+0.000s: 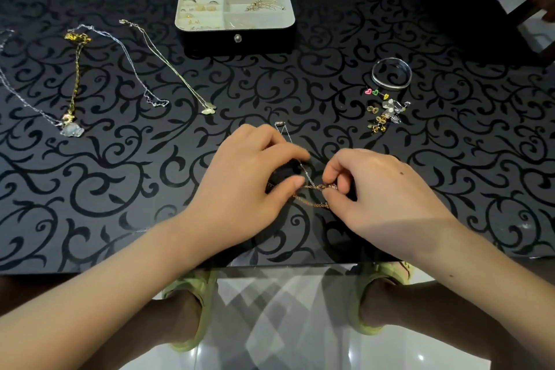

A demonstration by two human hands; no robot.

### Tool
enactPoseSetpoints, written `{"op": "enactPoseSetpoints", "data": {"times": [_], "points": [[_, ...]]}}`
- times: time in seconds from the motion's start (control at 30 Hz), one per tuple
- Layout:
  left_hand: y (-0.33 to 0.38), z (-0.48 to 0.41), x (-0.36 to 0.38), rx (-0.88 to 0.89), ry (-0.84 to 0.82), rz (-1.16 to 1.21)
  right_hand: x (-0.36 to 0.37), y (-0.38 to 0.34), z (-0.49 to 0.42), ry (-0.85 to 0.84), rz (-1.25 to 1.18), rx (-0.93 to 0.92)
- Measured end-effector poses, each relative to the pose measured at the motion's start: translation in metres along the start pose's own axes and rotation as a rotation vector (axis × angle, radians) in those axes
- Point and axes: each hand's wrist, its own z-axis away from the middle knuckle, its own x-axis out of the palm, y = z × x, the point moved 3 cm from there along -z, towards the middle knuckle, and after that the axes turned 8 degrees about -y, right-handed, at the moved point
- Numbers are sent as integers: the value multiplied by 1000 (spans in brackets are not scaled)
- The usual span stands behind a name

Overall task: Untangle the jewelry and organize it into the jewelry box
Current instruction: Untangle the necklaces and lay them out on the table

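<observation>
Two-handed grip, left hand (249,186) and right hand (381,198), on tangled chains (312,188) between fingertips.

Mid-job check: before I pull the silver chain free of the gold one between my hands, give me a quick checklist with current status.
1. Jewelry box lid open: ok.
2. Left hand pinching the silver chain: ok.
3. Right hand pinching the gold chain at the knot: ok.
4. Chains fully separated: not ok, they cross between the fingertips.
5. Knot loose enough to pull: cannot tell, too small and blurred.
6. Empty box compartment for a chain: cannot tell from this angle.
</observation>
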Motion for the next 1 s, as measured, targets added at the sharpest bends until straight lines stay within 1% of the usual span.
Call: {"op": "enactPoseSetpoints", "data": {"times": [0.1,0.3,0.4,0.5,0.63,0.77,1.0], "points": [[-7,-8,-3,2,13,-58,0,3,-1,-5,-29,5],[-28,-30,-14,-38,-63,-221,-1,8,-4,-29,-120,18],[-26,-43,-19,9,-142,-179,-1,9,-3,-39,-135,24],[-25,-54,-24,-5,-227,-108,-1,9,-4,-28,-131,28],[-23,-62,-24,-40,-318,-98,-5,8,-6,54,-82,27],[-22,-64,-22,-59,-328,-133,-9,5,0,103,-37,-31],[-21,-58,-23,-62,-311,-166,1,1,11,35,-15,-108]]}}
